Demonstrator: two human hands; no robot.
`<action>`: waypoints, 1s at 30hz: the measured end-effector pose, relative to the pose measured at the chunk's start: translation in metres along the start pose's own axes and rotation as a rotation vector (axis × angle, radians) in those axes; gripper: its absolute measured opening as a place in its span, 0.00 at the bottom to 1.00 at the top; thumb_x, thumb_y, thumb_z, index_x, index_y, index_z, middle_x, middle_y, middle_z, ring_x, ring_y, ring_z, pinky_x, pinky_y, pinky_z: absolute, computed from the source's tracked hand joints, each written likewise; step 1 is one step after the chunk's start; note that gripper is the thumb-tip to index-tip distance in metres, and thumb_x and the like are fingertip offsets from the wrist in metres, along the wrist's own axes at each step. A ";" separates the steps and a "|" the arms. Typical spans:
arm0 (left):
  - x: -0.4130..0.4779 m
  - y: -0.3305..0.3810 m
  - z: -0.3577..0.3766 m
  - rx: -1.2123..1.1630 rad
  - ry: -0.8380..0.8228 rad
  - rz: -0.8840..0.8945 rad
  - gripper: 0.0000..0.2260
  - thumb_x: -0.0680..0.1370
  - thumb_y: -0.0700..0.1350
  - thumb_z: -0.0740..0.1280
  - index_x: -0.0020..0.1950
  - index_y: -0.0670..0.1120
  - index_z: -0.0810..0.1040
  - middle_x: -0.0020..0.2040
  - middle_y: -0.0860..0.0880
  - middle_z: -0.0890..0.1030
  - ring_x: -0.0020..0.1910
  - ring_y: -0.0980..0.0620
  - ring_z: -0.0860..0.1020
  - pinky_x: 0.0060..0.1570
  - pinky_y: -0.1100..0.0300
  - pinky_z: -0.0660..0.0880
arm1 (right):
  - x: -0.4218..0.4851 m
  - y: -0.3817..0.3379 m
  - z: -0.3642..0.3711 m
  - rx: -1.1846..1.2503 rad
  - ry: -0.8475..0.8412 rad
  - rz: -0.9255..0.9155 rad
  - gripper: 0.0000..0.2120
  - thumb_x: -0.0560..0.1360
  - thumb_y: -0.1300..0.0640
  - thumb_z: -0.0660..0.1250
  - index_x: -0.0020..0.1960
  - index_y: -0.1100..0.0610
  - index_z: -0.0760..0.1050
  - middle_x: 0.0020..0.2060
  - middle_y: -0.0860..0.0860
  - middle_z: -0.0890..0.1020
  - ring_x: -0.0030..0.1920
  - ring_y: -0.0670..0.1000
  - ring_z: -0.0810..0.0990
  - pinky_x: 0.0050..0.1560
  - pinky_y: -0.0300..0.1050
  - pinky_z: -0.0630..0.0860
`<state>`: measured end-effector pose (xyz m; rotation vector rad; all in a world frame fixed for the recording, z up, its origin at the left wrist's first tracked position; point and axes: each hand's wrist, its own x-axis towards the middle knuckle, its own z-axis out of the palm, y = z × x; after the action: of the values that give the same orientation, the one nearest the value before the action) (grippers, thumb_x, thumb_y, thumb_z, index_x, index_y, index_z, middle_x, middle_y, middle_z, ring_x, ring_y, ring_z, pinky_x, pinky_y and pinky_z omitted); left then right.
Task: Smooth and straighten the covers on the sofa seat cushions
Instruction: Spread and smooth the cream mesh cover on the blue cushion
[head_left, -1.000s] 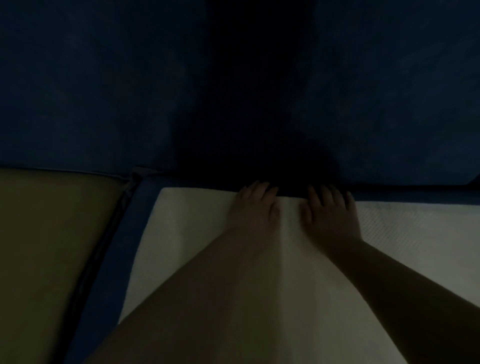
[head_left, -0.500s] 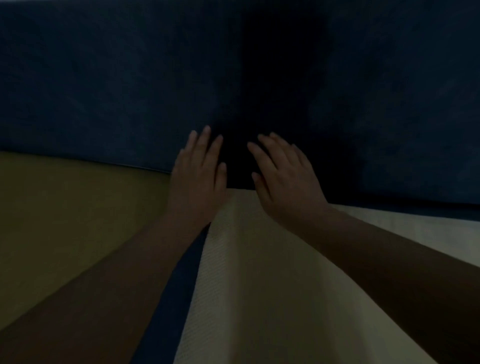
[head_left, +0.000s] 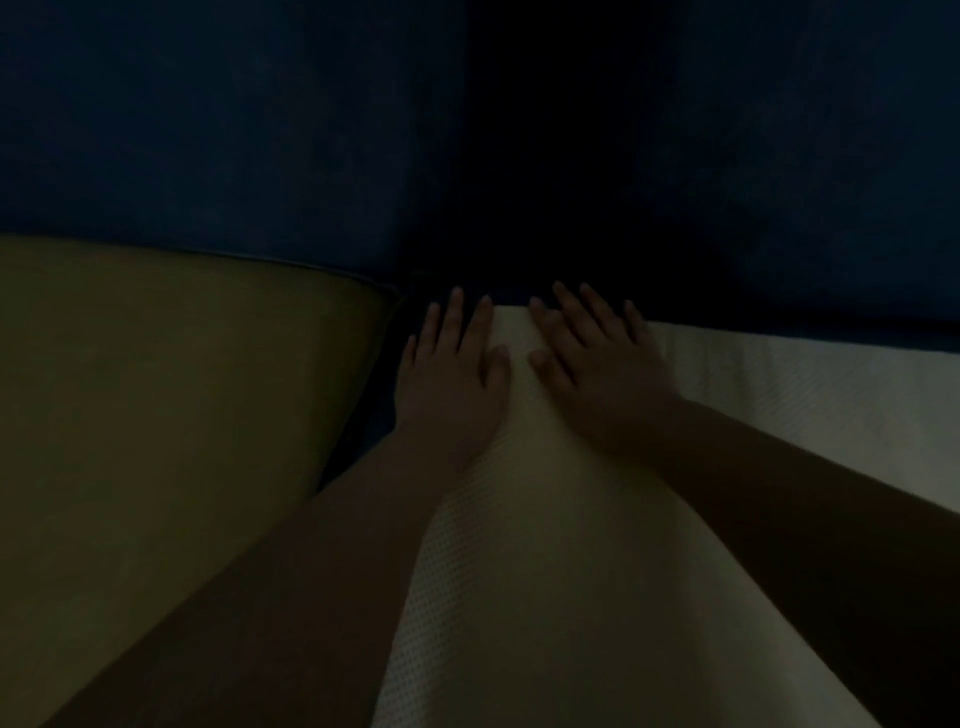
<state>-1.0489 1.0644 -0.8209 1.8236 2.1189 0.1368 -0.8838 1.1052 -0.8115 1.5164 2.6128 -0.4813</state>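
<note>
Dimly lit, detail limited. Left hand (head_left: 451, 382): palm down, fingers straight and slightly spread, gripping nothing. It lies on the left rear corner of the white cover (head_left: 545, 571), with the outer fingers reaching over the dark gap (head_left: 371, 415) beside the cover. Right hand (head_left: 605, 376): also flat and palm down, fingers spread, holding nothing, resting on the cover just beside the left hand, thumbs near each other but apart. Fingertips of both hands reach the cover's rear edge, where it meets the dark blue sofa back (head_left: 208, 130). The cover has a dotted weave and lies over the right seat cushion, running from the sofa back to the bottom of the view. An olive seat cushion (head_left: 171, 415) lies left of the gap, not touched by either hand. Both forearms are bare.
</note>
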 end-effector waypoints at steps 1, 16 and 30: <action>-0.001 0.005 -0.006 -0.004 -0.005 -0.001 0.25 0.83 0.55 0.47 0.79 0.52 0.46 0.80 0.49 0.43 0.78 0.51 0.42 0.75 0.51 0.41 | -0.002 0.002 -0.007 0.007 0.002 -0.003 0.27 0.81 0.41 0.38 0.78 0.46 0.38 0.78 0.47 0.40 0.77 0.48 0.37 0.74 0.55 0.35; 0.002 0.087 0.034 0.183 0.008 0.108 0.29 0.77 0.58 0.39 0.78 0.54 0.40 0.79 0.51 0.39 0.77 0.52 0.37 0.75 0.50 0.38 | -0.050 0.087 -0.001 -0.034 0.056 0.273 0.27 0.81 0.42 0.37 0.78 0.47 0.38 0.79 0.49 0.45 0.77 0.49 0.40 0.74 0.55 0.37; -0.017 0.209 0.048 0.098 0.062 0.351 0.26 0.80 0.57 0.39 0.79 0.55 0.43 0.79 0.51 0.41 0.78 0.52 0.39 0.75 0.48 0.40 | -0.134 0.172 -0.027 -0.023 0.220 0.386 0.31 0.78 0.41 0.35 0.79 0.49 0.45 0.79 0.51 0.47 0.77 0.50 0.40 0.74 0.57 0.40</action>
<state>-0.8355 1.0767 -0.8017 2.2635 1.8536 0.1781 -0.6659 1.0811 -0.7946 2.1060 2.3629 -0.2589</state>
